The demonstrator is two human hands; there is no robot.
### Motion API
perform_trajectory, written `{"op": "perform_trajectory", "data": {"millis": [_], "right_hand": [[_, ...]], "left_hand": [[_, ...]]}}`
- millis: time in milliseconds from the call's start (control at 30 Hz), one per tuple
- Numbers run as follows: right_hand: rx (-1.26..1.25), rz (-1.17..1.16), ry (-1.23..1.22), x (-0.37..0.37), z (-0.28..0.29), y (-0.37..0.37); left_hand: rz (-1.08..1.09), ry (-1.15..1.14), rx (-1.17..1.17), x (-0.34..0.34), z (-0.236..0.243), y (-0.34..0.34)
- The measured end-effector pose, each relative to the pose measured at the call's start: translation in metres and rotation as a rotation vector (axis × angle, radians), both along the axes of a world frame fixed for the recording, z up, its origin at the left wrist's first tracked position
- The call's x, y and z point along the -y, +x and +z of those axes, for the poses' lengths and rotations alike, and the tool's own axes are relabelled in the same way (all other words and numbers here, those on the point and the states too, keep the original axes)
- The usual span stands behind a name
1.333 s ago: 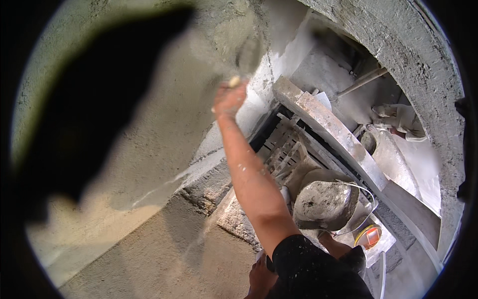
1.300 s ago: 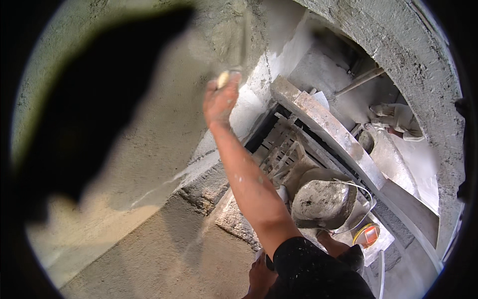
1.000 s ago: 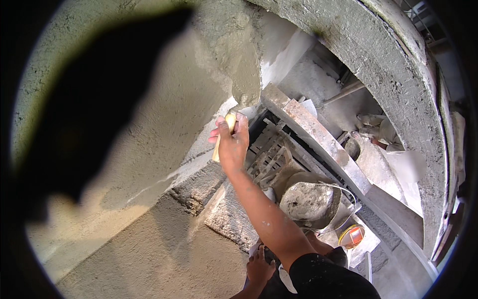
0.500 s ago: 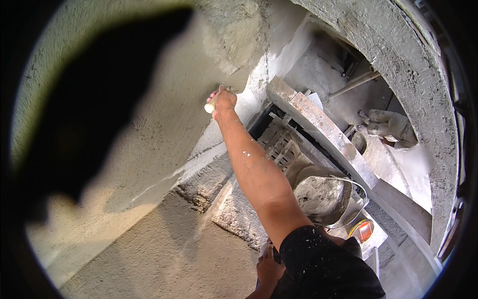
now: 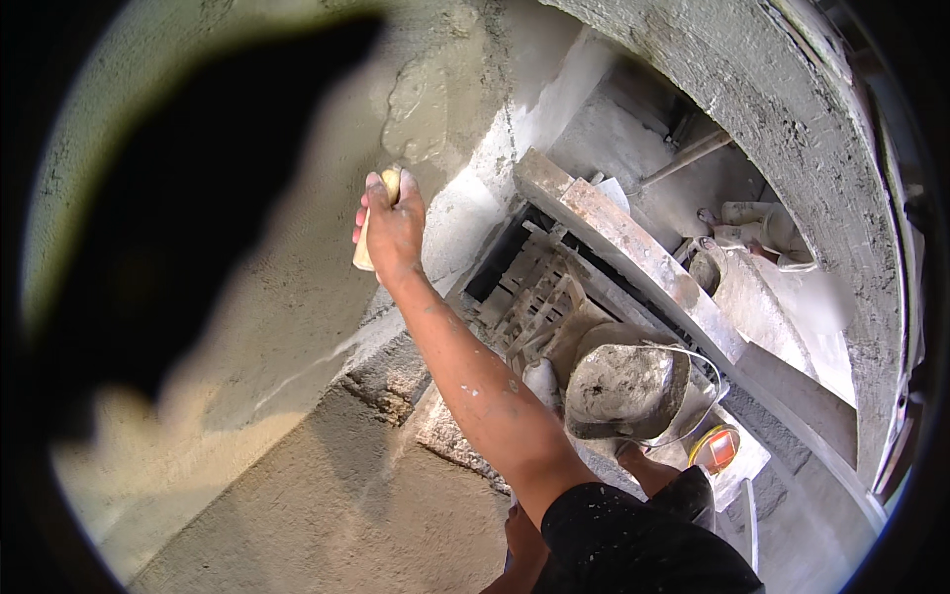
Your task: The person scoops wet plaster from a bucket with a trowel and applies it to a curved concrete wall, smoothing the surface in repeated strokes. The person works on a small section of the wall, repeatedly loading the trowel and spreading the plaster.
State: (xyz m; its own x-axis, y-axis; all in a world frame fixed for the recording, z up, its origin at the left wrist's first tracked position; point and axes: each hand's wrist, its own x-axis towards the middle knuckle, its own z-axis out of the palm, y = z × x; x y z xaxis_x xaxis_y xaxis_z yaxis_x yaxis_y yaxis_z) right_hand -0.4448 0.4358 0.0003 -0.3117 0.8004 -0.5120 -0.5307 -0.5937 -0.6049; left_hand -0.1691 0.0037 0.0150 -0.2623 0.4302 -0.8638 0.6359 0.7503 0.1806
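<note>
by the grey wall [image 5: 307, 307], pale handle [image 5: 364, 251], inside curled right hand [image 5: 400, 236]

Mixed light, source out of view. White floor [image 5: 816, 332] at R v. bright, near blown out; recess [image 5: 643, 84] at upper R dim. Warm patch low L on wall [image 5: 307, 297], w/ soft shadow on ledge [image 5: 336, 495]. Big black blob [image 5: 188, 218] at upper L, way out of focus. R hand [image 5: 398, 233] fairly sharp. Fisheye bends edges; corners black.
</note>
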Motion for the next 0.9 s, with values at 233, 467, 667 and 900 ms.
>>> {"op": "perform_trajectory", "data": {"millis": [233,467,667,900], "right_hand": [[-0.123,-0.131,-0.092,0.04,-0.031,0.056],[1.0,-0.399,0.132,-0.008,-0.088,0.001],[0.361,-0.226,0.245,-0.001,-0.038,-0.005],[-0.245,-0.078,-0.557,-0.011,-0.101,0.021]], "left_hand": [[0.005,0.005,-0.026,0.013,-0.014,0.004],[0.039,-0.021,0.026,0.025,-0.021,0.0],[0.406,0.075,0.102,0.027,-0.022,0.003],[0.24,-0.091,-0.01,-0.024,0.008,-0.011]]}}
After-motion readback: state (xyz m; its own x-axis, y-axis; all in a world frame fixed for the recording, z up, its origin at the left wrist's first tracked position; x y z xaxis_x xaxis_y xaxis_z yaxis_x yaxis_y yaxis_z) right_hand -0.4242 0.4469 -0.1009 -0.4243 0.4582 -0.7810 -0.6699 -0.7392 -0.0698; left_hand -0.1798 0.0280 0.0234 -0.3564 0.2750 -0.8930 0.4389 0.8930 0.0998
